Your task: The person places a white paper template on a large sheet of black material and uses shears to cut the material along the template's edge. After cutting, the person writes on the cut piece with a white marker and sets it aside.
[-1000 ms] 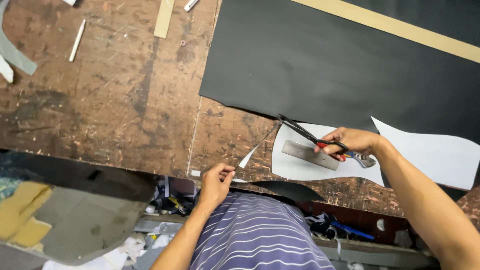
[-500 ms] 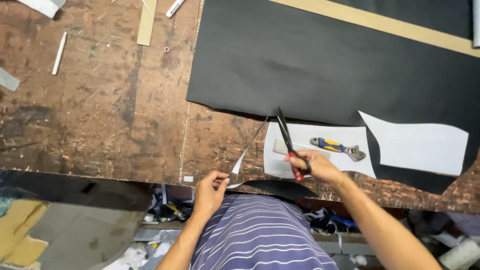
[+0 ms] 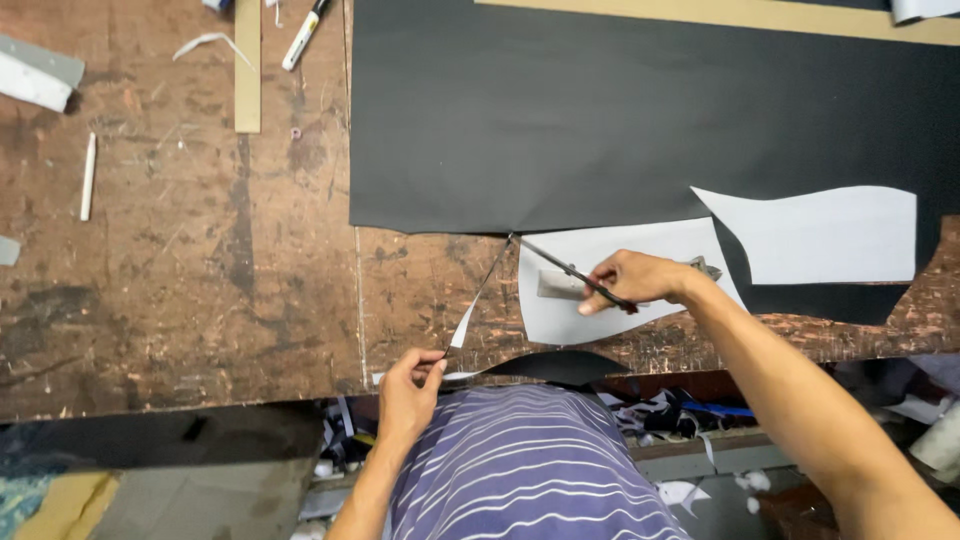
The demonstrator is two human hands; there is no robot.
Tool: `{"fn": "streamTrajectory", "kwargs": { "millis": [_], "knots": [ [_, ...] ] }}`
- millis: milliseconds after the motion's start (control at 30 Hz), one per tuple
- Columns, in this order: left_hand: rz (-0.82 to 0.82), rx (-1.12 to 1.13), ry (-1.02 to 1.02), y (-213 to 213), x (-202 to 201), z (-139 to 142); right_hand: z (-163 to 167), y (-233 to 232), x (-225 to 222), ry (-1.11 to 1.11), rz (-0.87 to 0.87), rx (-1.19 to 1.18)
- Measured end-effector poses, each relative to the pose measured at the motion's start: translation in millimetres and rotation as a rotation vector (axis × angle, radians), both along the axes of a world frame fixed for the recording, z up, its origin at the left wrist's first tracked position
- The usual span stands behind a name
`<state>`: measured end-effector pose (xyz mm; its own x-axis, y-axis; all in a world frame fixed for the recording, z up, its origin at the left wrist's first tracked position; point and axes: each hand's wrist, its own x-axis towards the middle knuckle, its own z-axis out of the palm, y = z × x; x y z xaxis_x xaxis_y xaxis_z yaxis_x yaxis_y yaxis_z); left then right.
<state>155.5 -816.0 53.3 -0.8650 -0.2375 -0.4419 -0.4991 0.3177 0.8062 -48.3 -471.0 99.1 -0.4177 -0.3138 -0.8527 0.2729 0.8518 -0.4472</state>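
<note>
Scissors (image 3: pixel 565 268) have slid up to the black sheet's (image 3: pixel 600 120) lower edge, right hand (image 3: pixel 640 280) clenched round the handles. Left hand (image 3: pixel 410 385) pinches the trimmed strip (image 3: pixel 470 318) taut near the surface (image 3: pixel 200 270) edge, clear of the blades.

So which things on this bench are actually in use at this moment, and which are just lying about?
In use:
- scissors in the right hand
- thin cut strip pinched by the left hand
- black sheet

Lying about:
- marker pen
- white stick
- tan strip
- white pattern pieces
</note>
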Motion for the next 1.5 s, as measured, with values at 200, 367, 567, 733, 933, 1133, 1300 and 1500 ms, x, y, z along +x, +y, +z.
{"fn": "streamTrajectory", "kwargs": {
  "millis": [200, 367, 567, 733, 933, 1133, 1300, 1500],
  "knots": [
    [0.029, 0.048, 0.018, -7, 2, -5, 6, -16, -10, 0.193, 0.163, -0.091],
    [0.038, 0.033, 0.044, -17, 2, -15, 12, -29, -18, 0.116, 0.099, 0.053],
    [0.053, 0.002, 0.07, -29, -3, -15, 21, -32, -20, 0.251, 0.256, 0.156],
    [0.043, -0.019, 0.069, -32, -2, -13, 22, -31, -25, 0.238, 0.225, 0.2],
    [0.033, -0.034, 0.065, -28, -1, -16, 26, -29, -27, 0.269, 0.261, 0.237],
    [0.021, -0.043, 0.065, -28, 5, -37, 28, -26, -22, 0.349, 0.308, 0.222],
    [0.067, -0.059, 0.171, -48, 26, -58, 36, -16, -3, 0.44, 0.332, 0.139],
    [0.229, -0.672, 0.11, -171, 55, -47, 41, 10, 42, 0.463, 0.094, 0.177]
  ]
}}
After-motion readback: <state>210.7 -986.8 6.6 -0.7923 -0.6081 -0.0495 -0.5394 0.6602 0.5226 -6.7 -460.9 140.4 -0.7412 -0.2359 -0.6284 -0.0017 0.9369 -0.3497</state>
